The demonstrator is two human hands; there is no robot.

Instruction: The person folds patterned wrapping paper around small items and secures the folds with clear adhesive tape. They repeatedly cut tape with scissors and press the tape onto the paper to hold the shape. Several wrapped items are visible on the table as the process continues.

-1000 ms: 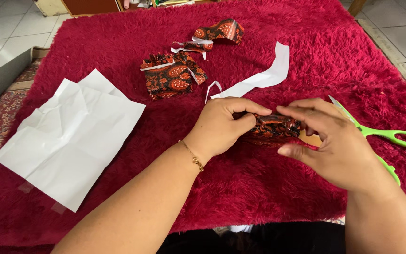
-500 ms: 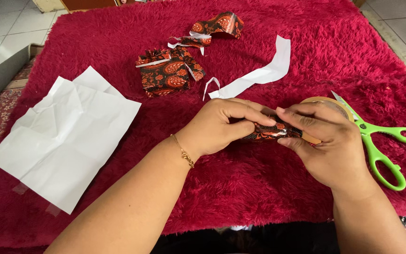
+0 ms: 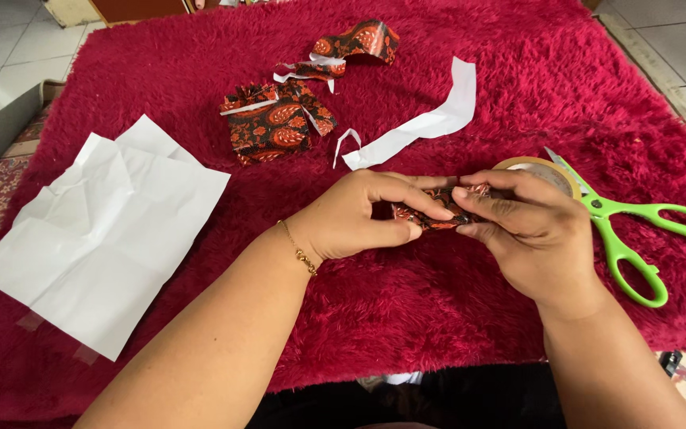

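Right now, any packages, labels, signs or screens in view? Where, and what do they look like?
No labels, signs or screens.
Small wrapped package: centre of red shaggy rug, pinched between left hand and right hand; oblong, black paper with red-orange paisley.
Wrapping paper scraps: beyond the hands; same pattern, crumpled.

Two bare forearms without sleeves, left hand (image 3: pixel 355 218) wore a thin gold chain bracelet (image 3: pixel 298 250) at the wrist, right hand (image 3: pixel 533 230) carried no jewellery.
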